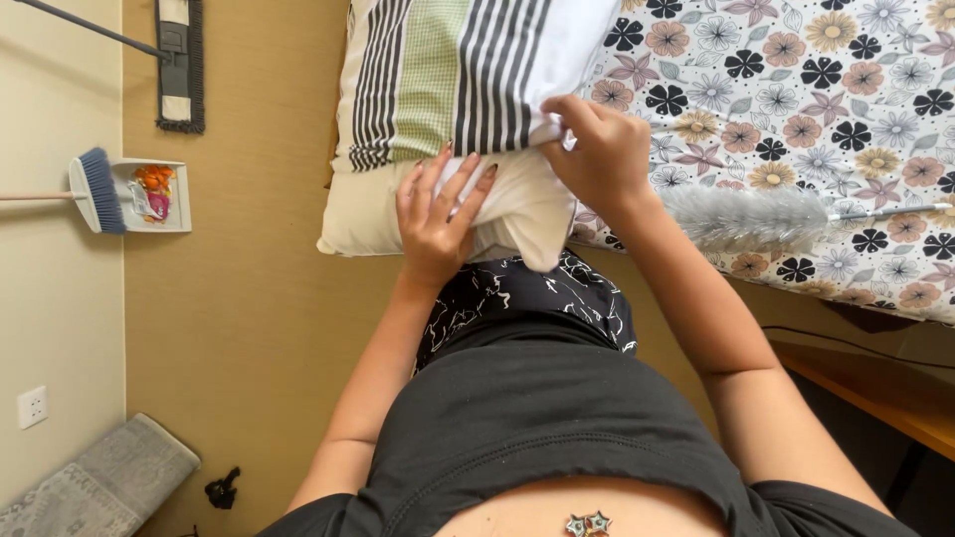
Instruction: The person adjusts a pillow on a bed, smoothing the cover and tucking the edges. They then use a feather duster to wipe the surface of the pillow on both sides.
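A cream pillow (pixel 363 214) lies at the edge of a bed, partly inside a striped and green-checked pillowcase (pixel 448 75). My left hand (pixel 438 214) presses flat on the bare end of the pillow, fingers spread. My right hand (pixel 597 149) is closed on the open hem of the pillowcase, pinching the fabric just right of the left hand. Both hands are close together above my lap.
The bed has a flowered sheet (pixel 796 89). A grey fluffy duster (pixel 746 219) lies on it at the right. On the wooden floor at left are a blue broom (pixel 96 189), a dustpan with litter (pixel 149 196), a flat mop (pixel 179 65) and a grey mat (pixel 99 482).
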